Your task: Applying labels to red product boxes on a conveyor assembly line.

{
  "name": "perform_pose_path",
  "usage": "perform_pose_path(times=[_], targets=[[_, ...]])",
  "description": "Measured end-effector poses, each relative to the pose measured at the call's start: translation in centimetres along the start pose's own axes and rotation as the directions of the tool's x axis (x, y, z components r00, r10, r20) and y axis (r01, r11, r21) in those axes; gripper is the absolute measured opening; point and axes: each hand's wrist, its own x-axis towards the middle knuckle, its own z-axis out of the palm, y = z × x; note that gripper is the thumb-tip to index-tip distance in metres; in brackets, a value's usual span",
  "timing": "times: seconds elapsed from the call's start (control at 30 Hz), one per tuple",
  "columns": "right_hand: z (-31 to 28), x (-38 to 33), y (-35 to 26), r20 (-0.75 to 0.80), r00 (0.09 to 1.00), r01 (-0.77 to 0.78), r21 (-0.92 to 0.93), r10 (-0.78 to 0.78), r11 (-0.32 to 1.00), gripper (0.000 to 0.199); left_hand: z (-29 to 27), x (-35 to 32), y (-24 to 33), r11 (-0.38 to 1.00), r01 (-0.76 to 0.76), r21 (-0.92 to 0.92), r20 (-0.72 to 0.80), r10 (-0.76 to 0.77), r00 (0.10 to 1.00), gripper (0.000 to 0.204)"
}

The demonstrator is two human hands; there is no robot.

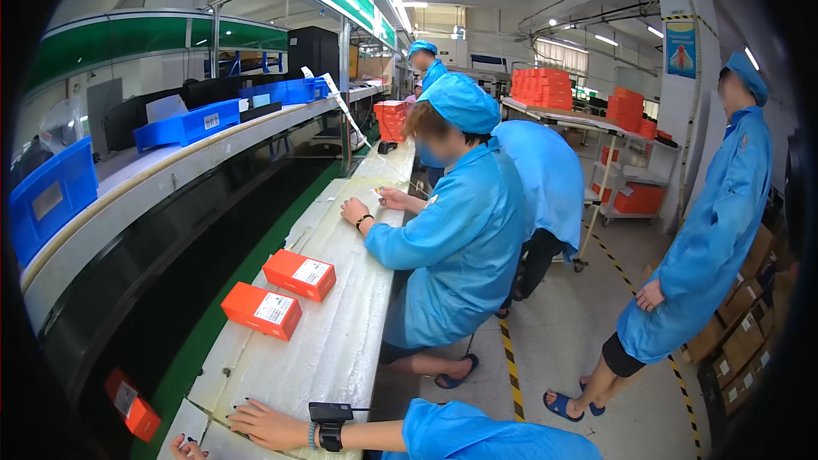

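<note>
My right hand (266, 424) lies palm down on the white worktable (319, 358), fingers spread, with nothing in it. A black strapped device (330, 426) and a beaded bracelet sit on that wrist. At the lower edge shows part of my left hand (187, 448); its visible fingertips are apart and I see nothing held in them, but the rest is cut off. Beyond my right hand stand two orange-red boxes with white labels, a nearer box (247, 305) and a farther box (288, 268). Another orange-red box (132, 405) lies on the dark conveyor to the left.
A dark conveyor belt (162, 290) with a green edge runs beside the table. Blue bins (55, 196) line the shelf above it. A seated co-worker (464, 221) in blue handles a small item. Another person (699, 230) stands right. Orange boxes (541, 88) are stacked behind.
</note>
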Motion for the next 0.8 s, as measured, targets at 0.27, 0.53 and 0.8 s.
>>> perform_pose_path(times=[0.27,0.53,0.8], targets=[[-0.1,0.2,0.1,-0.002,1.0,0.001,0.02,0.0,1.0,0.035,0.3,0.6,-1.6,0.999,-0.02,-0.031,0.043,0.022,0.999,0.03],[0.4,0.5,-0.4,-0.004,1.0,0.004,-0.01,-0.004,1.0,0.037,1.0,1.0,-2.7,0.994,0.061,-0.091,0.116,-0.05,0.992,0.027],[3.0,5.0,-1.3,-0.034,0.998,-0.036,0.21,0.044,0.977,0.048,3.6,-0.5,-1.0,0.986,0.13,0.102,0.059,-0.136,0.989,0.027]])
